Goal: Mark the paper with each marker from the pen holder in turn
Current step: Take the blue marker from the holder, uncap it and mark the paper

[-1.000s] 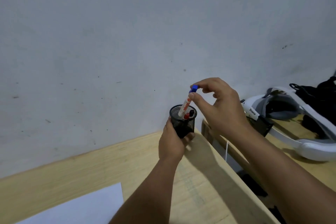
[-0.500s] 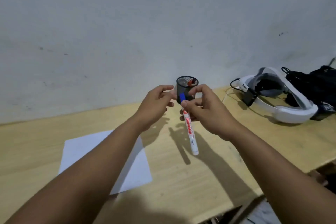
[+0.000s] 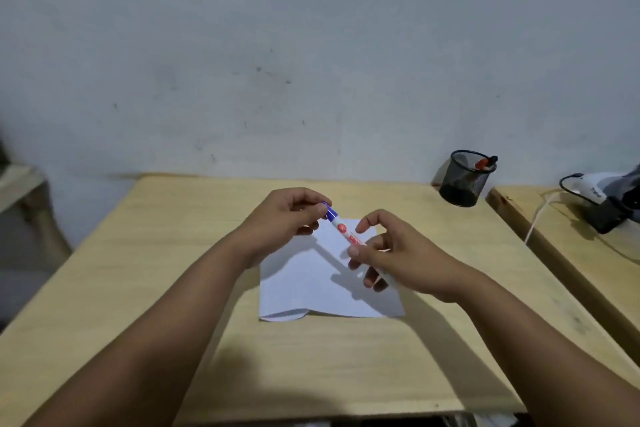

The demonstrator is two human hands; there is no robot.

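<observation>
A white marker (image 3: 343,229) with red print and a blue cap hangs above the white paper (image 3: 311,284) in the middle of the wooden table (image 3: 156,253). My left hand (image 3: 284,218) pinches the blue cap end. My right hand (image 3: 391,253) grips the barrel lower down, and the marker's tail pokes out under its fingers. The black mesh pen holder (image 3: 464,180) stands at the table's back right corner, apart from both hands, with a red and a black marker (image 3: 485,163) leaning in it.
A second wooden table (image 3: 554,239) sits to the right across a narrow gap, carrying a white and black headset (image 3: 602,198) with a white cable. A pale wall rises behind. A light chair or shelf (image 3: 24,191) shows at the far left.
The marker came out of the pen holder in my right hand, and both hands moved left over the paper. My left hand let go of the holder and took the cap end.
</observation>
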